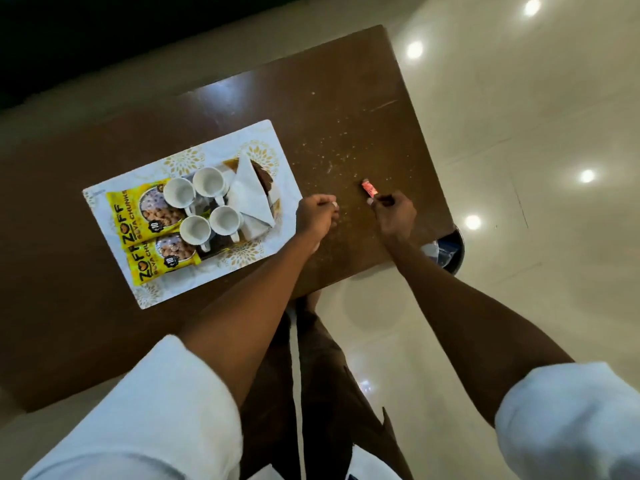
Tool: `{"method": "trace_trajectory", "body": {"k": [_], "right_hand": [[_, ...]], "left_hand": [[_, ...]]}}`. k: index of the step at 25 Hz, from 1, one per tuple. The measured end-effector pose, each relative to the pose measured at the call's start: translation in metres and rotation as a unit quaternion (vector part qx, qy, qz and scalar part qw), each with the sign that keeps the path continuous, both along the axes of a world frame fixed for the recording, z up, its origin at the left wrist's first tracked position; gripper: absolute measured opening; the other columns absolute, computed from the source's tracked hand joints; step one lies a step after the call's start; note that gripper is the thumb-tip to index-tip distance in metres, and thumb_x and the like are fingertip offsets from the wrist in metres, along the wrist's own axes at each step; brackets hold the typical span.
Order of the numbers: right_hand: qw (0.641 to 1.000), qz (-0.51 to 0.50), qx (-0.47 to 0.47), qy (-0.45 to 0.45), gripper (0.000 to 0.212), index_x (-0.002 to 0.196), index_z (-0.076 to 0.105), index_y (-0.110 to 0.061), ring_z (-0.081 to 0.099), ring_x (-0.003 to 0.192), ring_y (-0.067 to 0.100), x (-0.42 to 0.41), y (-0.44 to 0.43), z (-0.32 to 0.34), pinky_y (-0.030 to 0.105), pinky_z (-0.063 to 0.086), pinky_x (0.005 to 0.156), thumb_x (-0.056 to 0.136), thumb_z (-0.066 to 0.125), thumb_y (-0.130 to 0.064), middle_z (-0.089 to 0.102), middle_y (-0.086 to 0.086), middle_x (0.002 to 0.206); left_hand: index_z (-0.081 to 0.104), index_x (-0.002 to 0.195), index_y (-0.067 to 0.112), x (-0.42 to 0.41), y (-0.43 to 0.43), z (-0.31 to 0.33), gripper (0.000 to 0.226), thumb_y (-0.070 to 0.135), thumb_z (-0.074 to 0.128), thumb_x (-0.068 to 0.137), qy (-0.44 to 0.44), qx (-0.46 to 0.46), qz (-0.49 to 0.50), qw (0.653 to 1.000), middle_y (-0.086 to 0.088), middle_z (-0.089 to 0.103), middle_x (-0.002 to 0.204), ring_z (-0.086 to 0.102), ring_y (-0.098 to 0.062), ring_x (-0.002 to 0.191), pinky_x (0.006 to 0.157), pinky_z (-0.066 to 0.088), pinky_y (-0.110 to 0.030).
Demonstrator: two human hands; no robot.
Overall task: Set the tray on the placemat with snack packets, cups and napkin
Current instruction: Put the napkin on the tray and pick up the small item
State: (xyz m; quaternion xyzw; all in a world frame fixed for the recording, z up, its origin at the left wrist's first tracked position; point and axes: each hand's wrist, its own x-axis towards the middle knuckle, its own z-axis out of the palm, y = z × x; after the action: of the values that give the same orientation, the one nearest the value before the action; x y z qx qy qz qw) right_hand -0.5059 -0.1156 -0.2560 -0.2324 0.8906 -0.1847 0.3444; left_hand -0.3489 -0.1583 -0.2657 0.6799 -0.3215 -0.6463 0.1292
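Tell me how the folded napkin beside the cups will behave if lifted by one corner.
The napkin looks like thin folded paper or cloth, so it is probably very light and floppy. Its triangular fold would likely sag open. It is unlikely to slip or break.

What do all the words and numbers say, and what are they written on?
"ZOFF": big black letters on the upper yellow snack packet.
"ZOFF": again on the lower yellow snack packet.
"SOYA CHUNK": on the upper yellow snack packet, with its end hidden by a cup.
"10": in a dark round badge on each packet.
Small red sachet on the table: print too small to read.
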Motion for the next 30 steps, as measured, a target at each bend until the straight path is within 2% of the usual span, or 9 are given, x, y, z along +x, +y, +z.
{"method": "trace_trajectory", "body": {"k": [3, 6, 8, 11, 16, 21, 25, 30], "right_hand": [[0.999, -0.035, -0.019, 0.017, 0.025, 0.119, 0.077, -0.012, 0.072, 0.11, 0.019, -0.032, -0.006, -0.013, 0.031, 0.055, 0.101, 0.094, 0.075, -0.018, 0.078, 0.005, 0.118], [0.999, -0.044, -0.031, 0.002, 0.025, 0.12, 0.077, -0.015, 0.071, 0.111, 0.015, -0.048, -0.015, -0.029, 0.03, 0.057, 0.1, 0.095, 0.075, -0.018, 0.077, 0.002, 0.12], [0.999, -0.034, -0.032, -0.012, 0.025, 0.12, 0.076, -0.016, 0.071, 0.112, 0.014, -0.054, -0.021, -0.044, 0.03, 0.057, 0.101, 0.096, 0.074, -0.017, 0.077, 0.001, 0.121], [0.998, 0.023, -0.011, -0.05, 0.025, 0.123, 0.076, -0.016, 0.069, 0.116, 0.013, -0.055, -0.021, -0.062, 0.032, 0.057, 0.103, 0.099, 0.069, -0.014, 0.075, 0.001, 0.125], [0.997, 0.05, -0.006, -0.062, 0.023, 0.117, 0.077, -0.015, 0.071, 0.11, 0.014, -0.052, -0.021, -0.072, 0.033, 0.059, 0.101, 0.095, 0.073, -0.011, 0.077, 0.002, 0.118], [0.992, 0.095, -0.003, -0.079, 0.025, 0.114, 0.08, -0.018, 0.074, 0.105, 0.015, -0.029, -0.026, -0.072, 0.032, 0.06, 0.094, 0.09, 0.079, -0.017, 0.08, 0.001, 0.112], [0.985, 0.141, -0.01, -0.101, 0.027, 0.116, 0.08, -0.017, 0.075, 0.102, 0.015, 0.016, -0.033, -0.07, 0.036, 0.062, 0.093, 0.088, 0.079, -0.018, 0.08, 0.002, 0.111], [0.974, 0.193, -0.022, -0.113, 0.029, 0.117, 0.081, -0.017, 0.076, 0.1, 0.019, 0.09, -0.054, -0.068, 0.037, 0.062, 0.091, 0.09, 0.072, -0.012, 0.081, 0.004, 0.111]], "left_hand": [[0.07, 0.127, 0.011, -0.045, -0.011, -0.011, 0.028, 0.009, 0.063, 0.1, -0.006, 0.005, -0.018, 1.0, -0.008, 0.076, 0.117, 0.073, -0.014, 0.093, 0.08, 0.065, -0.027], [0.068, 0.131, 0.007, -0.078, -0.015, -0.026, 0.032, 0.004, 0.063, 0.099, -0.034, 0.009, -0.023, 0.999, -0.012, 0.074, 0.123, 0.073, -0.022, 0.107, 0.093, 0.064, -0.038], [0.067, 0.132, 0.006, -0.09, -0.014, -0.04, 0.034, 0.0, 0.06, 0.099, -0.068, 0.021, -0.016, 0.997, -0.014, 0.073, 0.125, 0.073, -0.027, 0.113, 0.093, 0.063, -0.037], [0.069, 0.128, 0.007, -0.095, -0.01, -0.055, 0.033, -0.004, 0.058, 0.099, -0.088, 0.046, 0.008, 0.995, -0.015, 0.073, 0.125, 0.074, -0.026, 0.111, 0.09, 0.064, -0.035], [0.069, 0.13, 0.006, -0.095, -0.007, -0.056, 0.035, 0.001, 0.067, 0.095, -0.047, 0.049, -0.002, 0.998, -0.013, 0.075, 0.12, 0.075, -0.021, 0.1, 0.091, 0.064, -0.038], [0.071, 0.128, 0.009, -0.071, -0.007, -0.046, 0.033, 0.009, 0.071, 0.094, -0.055, 0.026, -0.003, 0.998, -0.012, 0.076, 0.12, 0.073, -0.027, 0.109, 0.098, 0.061, -0.044], [0.071, 0.13, 0.012, -0.025, -0.002, -0.041, 0.032, 0.014, 0.067, 0.098, -0.102, -0.005, -0.007, 0.995, -0.008, 0.073, 0.128, 0.07, -0.024, 0.114, 0.099, 0.058, -0.034], [0.069, 0.132, 0.009, 0.037, -0.013, -0.039, 0.034, 0.017, 0.063, 0.1, -0.177, -0.069, -0.044, 0.981, -0.013, 0.072, 0.131, 0.066, -0.032, 0.122, 0.107, 0.052, -0.043]]}}
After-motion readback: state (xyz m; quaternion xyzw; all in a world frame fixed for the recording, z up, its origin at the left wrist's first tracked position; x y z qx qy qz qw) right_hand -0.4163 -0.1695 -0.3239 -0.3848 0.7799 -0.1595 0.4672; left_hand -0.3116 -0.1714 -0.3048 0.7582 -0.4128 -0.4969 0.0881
